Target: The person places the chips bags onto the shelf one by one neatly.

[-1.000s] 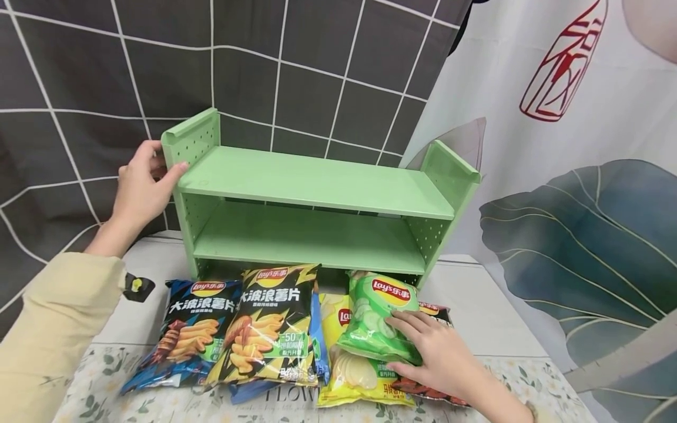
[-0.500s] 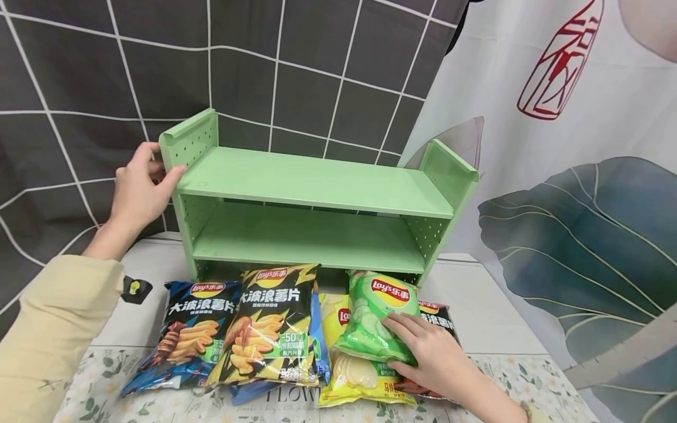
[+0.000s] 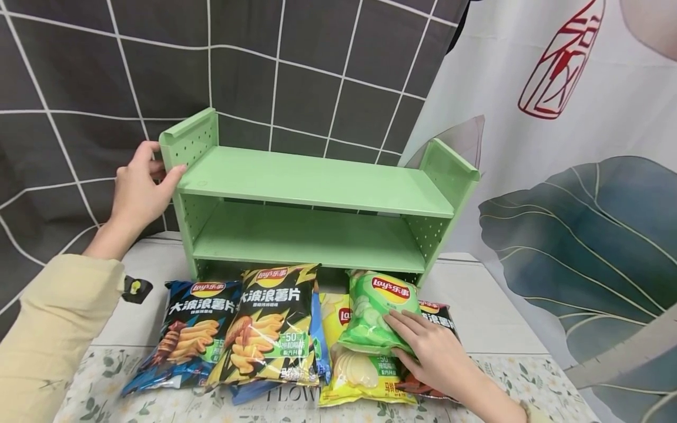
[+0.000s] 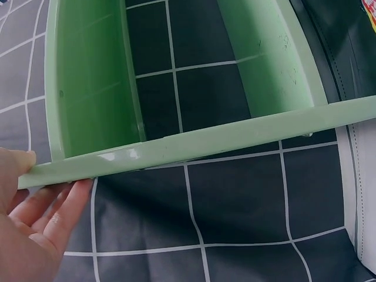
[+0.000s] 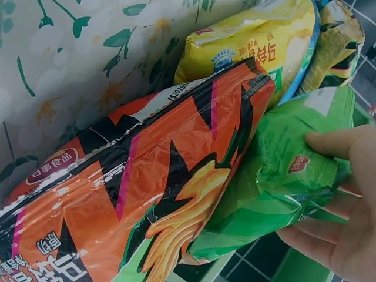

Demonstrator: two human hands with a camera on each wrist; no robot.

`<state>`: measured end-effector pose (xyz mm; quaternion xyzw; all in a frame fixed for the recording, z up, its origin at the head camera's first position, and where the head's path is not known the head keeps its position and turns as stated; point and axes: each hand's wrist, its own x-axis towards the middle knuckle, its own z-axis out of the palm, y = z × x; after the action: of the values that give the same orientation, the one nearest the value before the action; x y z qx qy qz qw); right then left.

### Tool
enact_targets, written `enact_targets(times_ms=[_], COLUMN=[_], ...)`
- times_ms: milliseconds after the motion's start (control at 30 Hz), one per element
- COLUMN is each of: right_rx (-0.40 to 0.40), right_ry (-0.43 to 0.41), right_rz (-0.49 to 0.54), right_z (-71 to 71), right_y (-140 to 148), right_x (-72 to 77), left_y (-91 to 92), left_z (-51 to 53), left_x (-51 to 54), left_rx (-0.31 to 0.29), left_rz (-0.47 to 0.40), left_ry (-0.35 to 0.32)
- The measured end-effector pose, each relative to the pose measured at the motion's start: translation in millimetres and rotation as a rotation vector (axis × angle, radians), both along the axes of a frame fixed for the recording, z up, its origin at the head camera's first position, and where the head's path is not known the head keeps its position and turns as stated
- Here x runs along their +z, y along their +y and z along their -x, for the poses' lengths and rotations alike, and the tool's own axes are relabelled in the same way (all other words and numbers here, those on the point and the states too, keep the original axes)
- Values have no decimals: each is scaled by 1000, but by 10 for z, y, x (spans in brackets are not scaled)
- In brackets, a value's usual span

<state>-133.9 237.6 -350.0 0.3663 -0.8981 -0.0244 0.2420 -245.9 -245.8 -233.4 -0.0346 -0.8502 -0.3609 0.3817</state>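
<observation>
Head view: one green shelf point(image 3: 317, 179), two tiers visible, its left end panel gripped between thumb and fingers of the left hand point(image 3: 140, 194). One green chip bag point(image 3: 372, 317), in front of the shelf's right half, overlapping a yellow bag point(image 3: 357, 376) and a black-and-red bag point(image 3: 441, 315); edge pinched by the right hand point(image 3: 436, 352), thumb and fingers on opposite faces. One black-and-gold bag point(image 3: 267, 329), overlapping a dark blue bag point(image 3: 185, 338) at left. Floral cloth point(image 3: 508, 382) beneath.
</observation>
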Motion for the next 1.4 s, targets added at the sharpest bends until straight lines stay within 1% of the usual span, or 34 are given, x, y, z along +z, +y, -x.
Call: enact_targets(times_ms=[67, 167, 300, 400, 600, 767, 833, 900, 1067, 1200, 1300, 1400], right_rx=[8, 49, 109, 126, 130, 143, 145, 136, 108, 123, 139, 137], right_ry=[18, 47, 133, 182, 182, 203, 197, 192, 210, 220, 218, 208], right_rz=[13, 39, 60, 80, 121, 130, 132, 132, 145, 168, 181, 185], right_z=[7, 12, 23, 29, 39, 59, 60, 55, 35, 23, 12, -8], right_y=[2, 3, -8, -15, 10, 27, 36, 48, 76, 96, 104, 105], right_x=[-10, -25, -43, -44, -34, -26, -15, 3, 70, 119, 143, 161], left_y=[-1, -7, -16, -20, -12, -2, -4, -5, -4, -7, -6, -4], left_z=[9, 20, 23, 21, 8, -1, -1, -2, 2, 0, -3, -5], left_x=[-1, -6, -1, 6, 9, 12, 10, 9, 4, -1, -1, 1], left_rx=[1, 5, 9, 7, 3, -6, -11, -10, -4, -3, -4, -5], left_rz=[-1, -4, -6, -5, -7, -15, -18, -19, -20, -19, -18, -16], left_ry=[0, -4, -5, 5, 5, 5, 0, -3, -4, 2, 7, 7])
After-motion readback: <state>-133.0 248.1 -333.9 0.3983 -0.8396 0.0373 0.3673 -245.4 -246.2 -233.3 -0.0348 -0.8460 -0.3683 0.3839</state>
